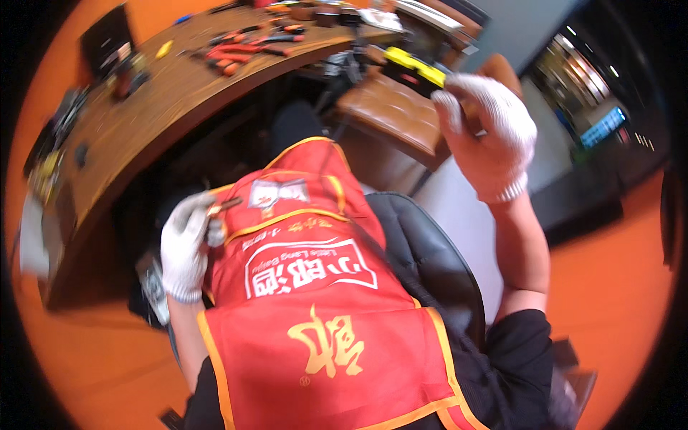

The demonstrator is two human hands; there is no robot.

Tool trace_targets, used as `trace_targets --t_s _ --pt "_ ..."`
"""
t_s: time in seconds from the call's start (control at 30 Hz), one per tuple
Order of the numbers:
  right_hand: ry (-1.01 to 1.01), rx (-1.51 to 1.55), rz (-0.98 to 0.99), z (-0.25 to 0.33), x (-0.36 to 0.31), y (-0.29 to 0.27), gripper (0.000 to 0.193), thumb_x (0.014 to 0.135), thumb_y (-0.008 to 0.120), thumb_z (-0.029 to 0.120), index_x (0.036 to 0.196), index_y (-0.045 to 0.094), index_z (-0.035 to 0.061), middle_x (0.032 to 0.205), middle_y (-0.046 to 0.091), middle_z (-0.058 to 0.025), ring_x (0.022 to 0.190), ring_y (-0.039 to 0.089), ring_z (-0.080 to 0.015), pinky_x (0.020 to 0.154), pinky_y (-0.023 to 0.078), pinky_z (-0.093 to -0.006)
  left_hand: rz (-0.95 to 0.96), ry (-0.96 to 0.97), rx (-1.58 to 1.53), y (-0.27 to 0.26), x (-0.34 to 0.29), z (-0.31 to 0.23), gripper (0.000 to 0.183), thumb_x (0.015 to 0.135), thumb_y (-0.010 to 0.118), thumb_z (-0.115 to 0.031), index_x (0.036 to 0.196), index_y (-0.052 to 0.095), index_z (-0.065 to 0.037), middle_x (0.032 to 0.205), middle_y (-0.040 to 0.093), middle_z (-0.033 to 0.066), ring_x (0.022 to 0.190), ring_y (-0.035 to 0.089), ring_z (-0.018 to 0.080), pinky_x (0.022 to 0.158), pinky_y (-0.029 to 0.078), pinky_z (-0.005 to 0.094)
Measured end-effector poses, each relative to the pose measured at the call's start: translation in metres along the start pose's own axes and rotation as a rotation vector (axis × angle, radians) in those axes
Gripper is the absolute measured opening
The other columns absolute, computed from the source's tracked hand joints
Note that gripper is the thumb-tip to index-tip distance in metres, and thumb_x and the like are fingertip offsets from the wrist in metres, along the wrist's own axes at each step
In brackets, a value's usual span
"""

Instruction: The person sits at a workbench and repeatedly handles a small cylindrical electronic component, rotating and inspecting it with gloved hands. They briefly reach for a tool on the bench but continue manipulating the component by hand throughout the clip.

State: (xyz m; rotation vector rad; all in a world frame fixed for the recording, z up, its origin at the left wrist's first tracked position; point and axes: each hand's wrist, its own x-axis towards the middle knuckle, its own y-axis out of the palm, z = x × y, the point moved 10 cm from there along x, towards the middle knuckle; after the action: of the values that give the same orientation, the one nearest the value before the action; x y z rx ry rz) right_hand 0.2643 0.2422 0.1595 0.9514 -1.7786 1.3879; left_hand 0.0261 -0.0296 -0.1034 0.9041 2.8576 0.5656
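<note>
My left hand point(185, 251), in a white knitted glove, is beside the left edge of the red apron point(322, 294) over my lap. Its fingers are closed on a small object with a dark brown end point(228, 205) and an orange part; its kind is unclear. My right hand point(494, 132), also white-gloved, is raised at the upper right. Its fingers curl toward the thumb, near the yellow and black case point(414, 69) as seen here. Whatever its fingertips may hold is too small or blurred to make out.
A curved wooden desk point(154, 93) stands ahead and left, with several red-handled pliers point(247, 50) on it. A brown cushioned stool point(390, 111) is beyond my knees. Beneath me is a black chair point(430, 251) on an orange and grey floor.
</note>
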Motion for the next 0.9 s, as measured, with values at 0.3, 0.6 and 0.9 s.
trace_targets --t_s 0.3,0.6,0.9 --pt "0.328 1.15 -0.28 0.037 -0.002 0.085 0.012 0.095 0.076 0.009 0.104 0.074 0.0003 0.087 0.071 -0.0027 0.08 0.065 -0.0076 0.073 0.053 -0.0247 -0.004 0.14 0.1 0.021 -0.042 -0.048 0.025 0.107 0.063 -0.017 0.122 0.07 0.001 0.096 0.073 0.0044 0.075 0.067 0.0095 0.07 0.058 0.0246" --pt "0.134 1.474 0.516 0.142 -0.006 0.143 0.034 0.109 0.055 0.025 0.128 0.063 -0.0029 0.102 0.073 -0.0104 0.095 0.07 -0.0169 0.088 0.057 -0.0311 -0.178 0.39 0.132 0.058 -0.096 -0.094 0.025 0.107 0.063 -0.018 0.123 0.07 0.0 0.092 0.073 0.0048 0.073 0.067 0.0076 0.067 0.056 0.0209" --pt "0.021 1.17 0.426 0.144 -0.014 0.137 0.034 0.11 0.055 0.027 0.123 0.066 -0.0022 0.09 0.071 -0.0081 0.084 0.068 -0.013 0.078 0.056 -0.0282 -0.119 0.403 0.033 0.064 -0.071 -0.085 0.026 0.109 0.058 -0.019 0.122 0.07 0.001 0.09 0.072 0.0052 0.071 0.065 0.0092 0.065 0.056 0.0237"
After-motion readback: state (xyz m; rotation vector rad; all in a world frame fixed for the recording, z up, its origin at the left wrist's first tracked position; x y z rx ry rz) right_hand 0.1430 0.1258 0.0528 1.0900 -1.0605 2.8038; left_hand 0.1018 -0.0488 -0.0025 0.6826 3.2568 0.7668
